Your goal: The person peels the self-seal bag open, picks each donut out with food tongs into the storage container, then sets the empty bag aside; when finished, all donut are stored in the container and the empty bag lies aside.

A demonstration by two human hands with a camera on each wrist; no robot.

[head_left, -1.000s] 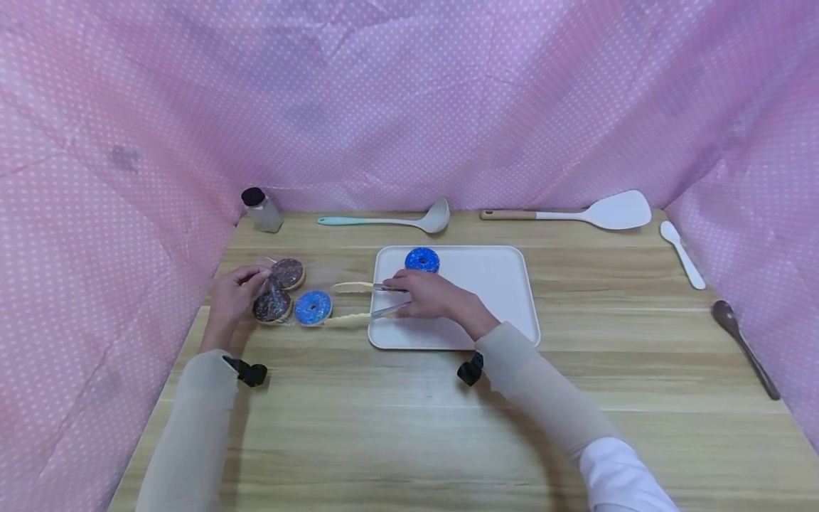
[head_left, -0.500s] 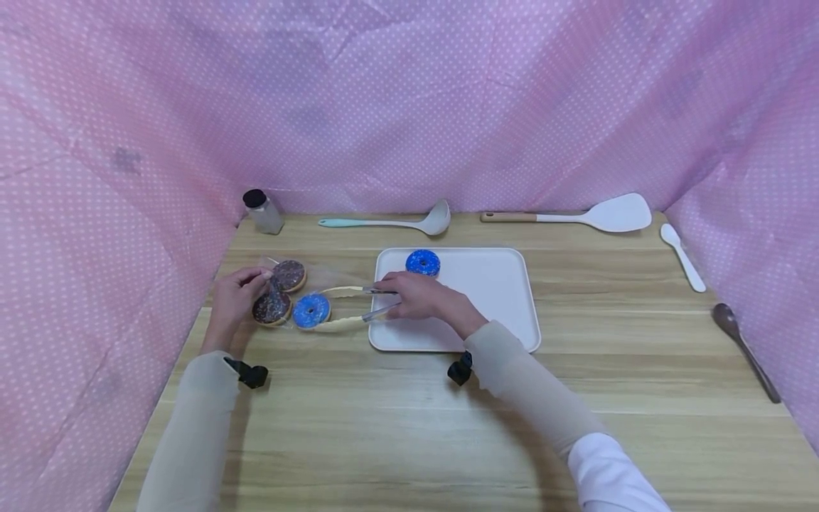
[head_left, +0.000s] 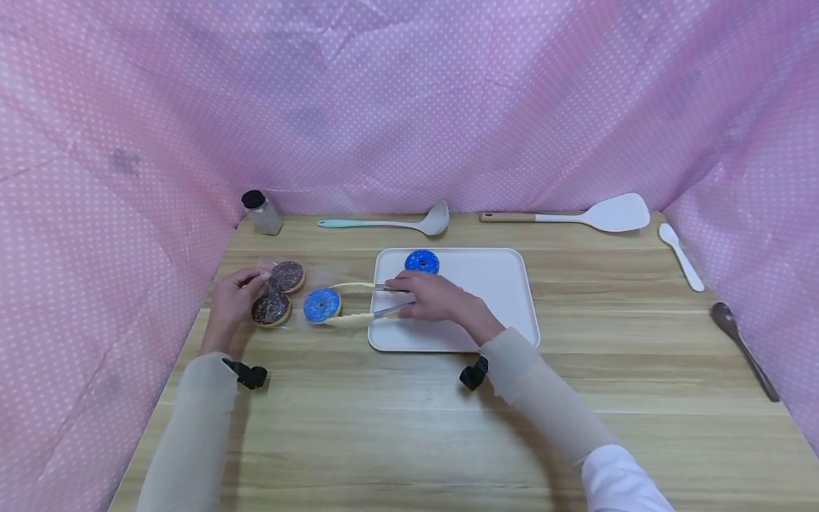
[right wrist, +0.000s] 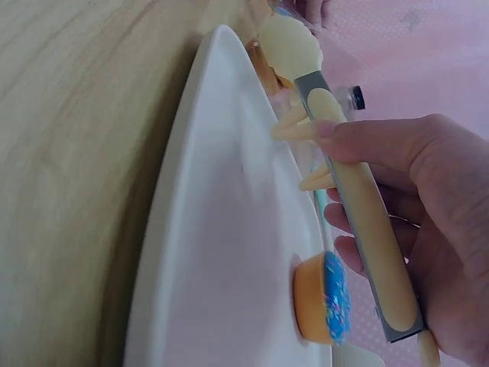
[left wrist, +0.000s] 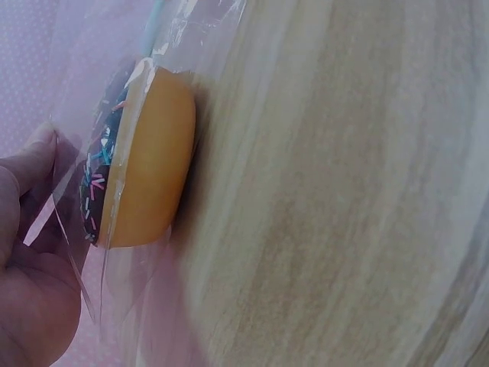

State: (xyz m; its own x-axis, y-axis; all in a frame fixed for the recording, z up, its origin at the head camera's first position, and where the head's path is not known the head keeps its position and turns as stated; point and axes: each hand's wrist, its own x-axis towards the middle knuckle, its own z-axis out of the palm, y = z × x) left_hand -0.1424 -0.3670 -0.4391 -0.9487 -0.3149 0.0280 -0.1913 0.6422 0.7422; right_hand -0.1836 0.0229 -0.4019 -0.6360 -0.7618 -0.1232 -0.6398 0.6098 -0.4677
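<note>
My left hand [head_left: 235,300] pinches the edge of a clear plastic bag [left wrist: 72,252] at the table's left. Two dark chocolate donuts with sprinkles, one nearer [head_left: 271,310] and one farther [head_left: 288,276], lie in or under the film. In my right hand [head_left: 435,296] are cream-tipped tongs [right wrist: 363,229], held over the tray's left part. Their arms straddle a blue donut [head_left: 322,305], which stands just right of the chocolate ones, at the bag's mouth. Another blue donut [head_left: 422,262] rests on the white tray [head_left: 493,299], near its back edge.
Along the back stand a black-capped jar [head_left: 262,212], a ladle [head_left: 409,223] and a white spatula [head_left: 614,213]. A small white spoon [head_left: 681,257] and a dark spoon [head_left: 745,352] lie at the right edge. Pink dotted cloth [head_left: 409,107] walls the table.
The right hand first moved left with the tongs, then back to the right. The blue donut between the tong tips shifted right, away from the chocolate donuts. The left hand stayed in place.
</note>
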